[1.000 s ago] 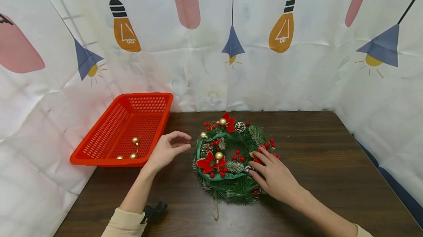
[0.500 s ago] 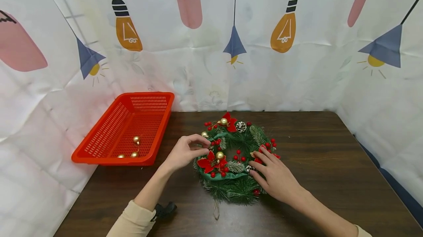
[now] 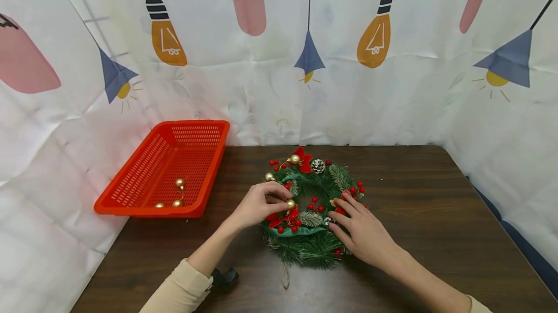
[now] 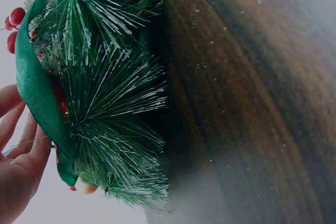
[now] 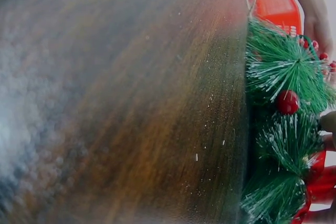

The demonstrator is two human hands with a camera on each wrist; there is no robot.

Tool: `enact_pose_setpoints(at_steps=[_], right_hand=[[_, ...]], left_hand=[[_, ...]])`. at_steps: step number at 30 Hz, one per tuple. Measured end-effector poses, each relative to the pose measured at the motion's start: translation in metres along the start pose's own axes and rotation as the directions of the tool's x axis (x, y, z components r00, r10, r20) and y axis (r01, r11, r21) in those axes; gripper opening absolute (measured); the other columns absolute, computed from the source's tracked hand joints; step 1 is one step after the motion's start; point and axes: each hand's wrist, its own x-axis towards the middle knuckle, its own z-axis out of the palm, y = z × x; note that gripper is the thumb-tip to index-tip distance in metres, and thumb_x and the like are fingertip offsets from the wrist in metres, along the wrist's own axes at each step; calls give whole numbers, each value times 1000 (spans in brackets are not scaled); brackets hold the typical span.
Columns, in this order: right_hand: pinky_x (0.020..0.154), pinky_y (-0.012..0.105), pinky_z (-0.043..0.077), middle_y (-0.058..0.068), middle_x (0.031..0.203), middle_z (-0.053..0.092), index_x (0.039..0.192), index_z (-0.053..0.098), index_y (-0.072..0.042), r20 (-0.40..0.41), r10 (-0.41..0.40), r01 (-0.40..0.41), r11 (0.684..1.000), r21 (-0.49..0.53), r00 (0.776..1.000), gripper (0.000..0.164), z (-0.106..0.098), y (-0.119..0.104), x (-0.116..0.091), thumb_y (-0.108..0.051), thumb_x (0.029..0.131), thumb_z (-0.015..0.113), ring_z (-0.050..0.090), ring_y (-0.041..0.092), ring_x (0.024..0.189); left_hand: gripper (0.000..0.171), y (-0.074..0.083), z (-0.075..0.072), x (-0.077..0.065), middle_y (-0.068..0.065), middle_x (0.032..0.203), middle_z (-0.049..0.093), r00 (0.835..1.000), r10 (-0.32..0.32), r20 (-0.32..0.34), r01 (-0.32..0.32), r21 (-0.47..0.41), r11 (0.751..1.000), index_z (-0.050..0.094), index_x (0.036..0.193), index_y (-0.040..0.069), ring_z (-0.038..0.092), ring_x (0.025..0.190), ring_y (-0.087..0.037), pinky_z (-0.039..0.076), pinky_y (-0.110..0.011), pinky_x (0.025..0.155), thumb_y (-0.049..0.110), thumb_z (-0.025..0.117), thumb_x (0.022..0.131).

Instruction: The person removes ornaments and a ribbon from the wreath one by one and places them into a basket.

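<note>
A green Christmas wreath [image 3: 324, 250] with red flowers, berries, pine cones and a green ribbon [image 4: 39, 87] lies on the table. My left hand [image 3: 261, 202] reaches over its left side, with thumb and fingertips pinching a small gold bauble [image 3: 290, 203] beside a red flower [image 3: 274, 219]. In the left wrist view the fingers [image 4: 37, 148] show behind the ribbon, and their tips are partly hidden. My right hand [image 3: 364, 230] rests on the wreath's right side, fingers spread over another red flower [image 5: 315, 182] and next to a pine cone [image 3: 329, 221].
A red plastic basket [image 3: 161, 210] stands at the left with several gold baubles [image 3: 177, 203] in it. A twine loop [image 3: 285, 276] sticks out from the wreath's front. The brown wooden table [image 3: 418, 196] ends at a printed white curtain [image 3: 270, 95].
My left hand has moved right, from beside the wreath to the gold bauble on its left side, and its fingertips have closed in there. The right hand has stayed in place.
</note>
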Motion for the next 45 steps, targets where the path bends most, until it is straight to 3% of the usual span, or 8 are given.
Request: enact_pose_setpoints(at_steps=[7, 11, 17, 26, 34, 45], right_hand=[[109, 62, 39, 17, 146, 56, 126, 74, -10, 1, -4, 4, 1000, 2, 1000, 36, 1, 1, 1, -35, 101, 67, 35, 41, 146], [108, 63, 40, 18, 147, 55, 126, 73, -11, 11, -6, 6, 1000, 5, 1000, 36, 0, 2, 0, -36, 101, 67, 35, 41, 147], [108, 63, 40, 18, 148, 53, 128, 73, -10, 23, -5, 5, 1000, 13, 1000, 38, 1, 2, 0, -37, 102, 66, 33, 40, 148], [110, 61, 38, 18, 147, 54, 127, 73, -10, 7, -21, 21, 1000, 11, 1000, 37, 2, 3, 0, -35, 101, 68, 35, 41, 146], [111, 61, 38, 18, 147, 54, 127, 73, -10, 15, -11, 11, 1000, 8, 1000, 37, 1, 3, 0, -35, 101, 68, 35, 40, 147], [112, 60, 37, 18, 146, 55, 127, 73, -10, 15, -11, 11, 1000, 8, 1000, 37, 0, 1, -1, -35, 101, 67, 36, 41, 146]], left_hand=[[28, 3, 0, 0, -16, 120, 70, 996, -18, 83, 13, 68, 998, 73, 120, 2, 70, 102, -23, 58, -34, 88, 2, 77, 92], [32, 5, -1, -1, -9, 121, 71, 991, -12, 130, -7, 147, 989, 71, 125, 1, 70, 103, -19, 57, -31, 89, 3, 76, 93], [29, 5, -3, -1, -1, 117, 72, 990, 42, 137, -71, 215, 974, 74, 122, 5, 69, 100, -15, 57, -32, 89, 3, 76, 93], [27, 10, -4, -7, -2, 115, 69, 990, 79, 119, -100, 177, 979, 74, 119, 2, 68, 99, -17, 58, -35, 89, 3, 77, 92], [28, 20, -7, -15, 2, 115, 68, 996, 39, 77, -51, 162, 985, 74, 119, 2, 64, 100, -18, 59, -29, 85, 5, 79, 91], [28, 29, -12, -20, -13, 125, 67, 998, 6, 67, -10, 61, 998, 74, 123, 9, 64, 114, -22, 57, -29, 89, 4, 74, 95]])
